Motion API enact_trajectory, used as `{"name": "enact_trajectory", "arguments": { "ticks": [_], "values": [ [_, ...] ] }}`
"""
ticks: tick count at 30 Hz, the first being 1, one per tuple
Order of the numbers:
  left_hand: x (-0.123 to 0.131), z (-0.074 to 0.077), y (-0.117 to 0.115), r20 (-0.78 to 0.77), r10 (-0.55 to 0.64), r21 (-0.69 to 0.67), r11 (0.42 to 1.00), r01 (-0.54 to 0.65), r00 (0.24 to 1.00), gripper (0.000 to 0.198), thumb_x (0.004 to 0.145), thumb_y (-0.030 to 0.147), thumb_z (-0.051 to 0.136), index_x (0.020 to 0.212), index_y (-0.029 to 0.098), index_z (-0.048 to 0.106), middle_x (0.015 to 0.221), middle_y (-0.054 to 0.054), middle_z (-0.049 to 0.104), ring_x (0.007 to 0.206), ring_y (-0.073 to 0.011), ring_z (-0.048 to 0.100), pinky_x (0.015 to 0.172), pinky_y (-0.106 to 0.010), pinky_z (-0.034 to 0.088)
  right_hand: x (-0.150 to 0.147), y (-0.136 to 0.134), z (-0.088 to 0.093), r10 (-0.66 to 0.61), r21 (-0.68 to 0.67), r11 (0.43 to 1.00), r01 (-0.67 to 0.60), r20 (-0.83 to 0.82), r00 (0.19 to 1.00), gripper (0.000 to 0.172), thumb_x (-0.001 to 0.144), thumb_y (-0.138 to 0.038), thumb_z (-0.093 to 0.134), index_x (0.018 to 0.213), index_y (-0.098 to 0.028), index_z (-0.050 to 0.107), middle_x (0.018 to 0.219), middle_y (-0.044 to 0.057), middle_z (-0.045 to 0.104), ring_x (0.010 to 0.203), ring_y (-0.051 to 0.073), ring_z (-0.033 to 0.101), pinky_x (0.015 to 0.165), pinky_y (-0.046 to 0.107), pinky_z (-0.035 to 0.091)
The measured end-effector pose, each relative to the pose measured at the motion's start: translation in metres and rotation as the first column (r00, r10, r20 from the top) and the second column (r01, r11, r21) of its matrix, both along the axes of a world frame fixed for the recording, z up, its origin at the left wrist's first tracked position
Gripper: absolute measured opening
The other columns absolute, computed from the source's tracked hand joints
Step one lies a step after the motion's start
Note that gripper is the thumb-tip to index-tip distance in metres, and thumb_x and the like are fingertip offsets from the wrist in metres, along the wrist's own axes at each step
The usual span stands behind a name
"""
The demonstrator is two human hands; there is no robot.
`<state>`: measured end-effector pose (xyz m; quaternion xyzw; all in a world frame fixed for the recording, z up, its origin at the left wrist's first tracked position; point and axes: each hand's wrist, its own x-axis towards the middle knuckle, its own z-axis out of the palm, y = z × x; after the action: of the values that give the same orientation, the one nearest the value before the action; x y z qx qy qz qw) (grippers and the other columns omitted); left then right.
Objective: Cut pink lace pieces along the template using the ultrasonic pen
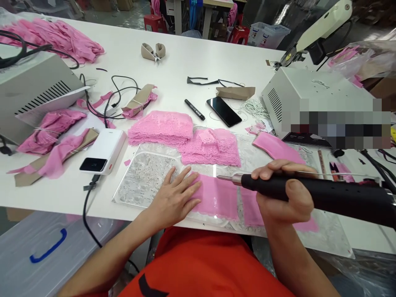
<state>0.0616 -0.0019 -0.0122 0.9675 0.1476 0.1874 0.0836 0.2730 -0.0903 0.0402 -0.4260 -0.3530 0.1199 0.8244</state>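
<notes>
My left hand (175, 196) lies flat with fingers spread on the left end of a pink lace strip (216, 198), pressing it onto a clear cutting plate (140, 177). My right hand (283, 187) is wrapped round a black handheld cutting tool (324, 196). The tool lies nearly level, and its metal tip (225, 178) points left, just above the strip's upper edge. Two stacks of pink lace pieces (162, 128) (213, 146) sit behind the plate.
A white power bank (103, 150) with a black cable lies left of the plate. A phone (223, 111) and a marker (194, 109) lie farther back. Grey machine boxes (34, 95) (297, 99) stand at both sides. Bundles of pink fabric (51, 128) lie at the left.
</notes>
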Motion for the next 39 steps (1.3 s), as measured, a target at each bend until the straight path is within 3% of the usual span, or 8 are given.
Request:
{"name": "enact_trajectory", "arguments": {
  "ticks": [19,25,30,39],
  "values": [
    [0.0,-0.001,0.002,0.042,0.013,-0.002,1.0,-0.013,0.999,0.035,0.097,0.027,0.053,0.131,0.022,0.057,0.138,-0.008,0.058,0.141,-0.0295,0.039,0.121,-0.054,0.014,0.015,-0.009,-0.002,-0.078,-0.046,0.996,0.079,0.024,0.997,0.01,0.071,-0.026,0.058,0.08,-0.021,0.058,0.077,-0.001,0.061,0.052,0.011,0.055,0.049,0.03,0.052],
    [0.007,0.012,-0.011,0.095,-0.122,-0.021,0.992,0.124,0.988,0.031,0.096,0.021,0.054,0.126,0.017,0.059,0.136,-0.009,0.06,0.142,-0.0275,0.037,0.123,-0.054,0.01,0.033,-0.033,0.002,-0.159,-0.049,0.986,0.159,-0.001,0.987,0.012,0.067,-0.025,0.057,0.077,-0.02,0.06,0.074,0.001,0.06,0.05,0.011,0.053,0.047,0.031,0.05],
    [0.029,0.014,-0.032,0.055,-0.284,-0.055,0.956,0.287,0.957,0.031,0.097,0.024,0.053,0.128,0.017,0.059,0.137,-0.009,0.059,0.141,-0.0249,0.039,0.123,-0.055,0.012,0.038,-0.049,-0.001,-0.158,-0.089,0.983,0.158,0.012,0.987,0.013,0.068,-0.03,0.061,0.078,-0.022,0.06,0.073,0.0,0.057,0.049,0.012,0.053,0.047,0.033,0.051],
    [0.053,0.004,-0.043,-0.008,-0.322,-0.076,0.944,0.32,0.947,0.033,0.1,0.03,0.049,0.129,0.017,0.057,0.14,-0.009,0.057,0.139,-0.0261,0.042,0.123,-0.056,0.009,0.036,-0.046,-0.005,-0.11,-0.069,0.992,0.108,-0.019,0.994,0.016,0.068,-0.031,0.062,0.079,-0.02,0.06,0.075,0.0,0.06,0.051,0.011,0.054,0.049,0.032,0.052]
  ]
}}
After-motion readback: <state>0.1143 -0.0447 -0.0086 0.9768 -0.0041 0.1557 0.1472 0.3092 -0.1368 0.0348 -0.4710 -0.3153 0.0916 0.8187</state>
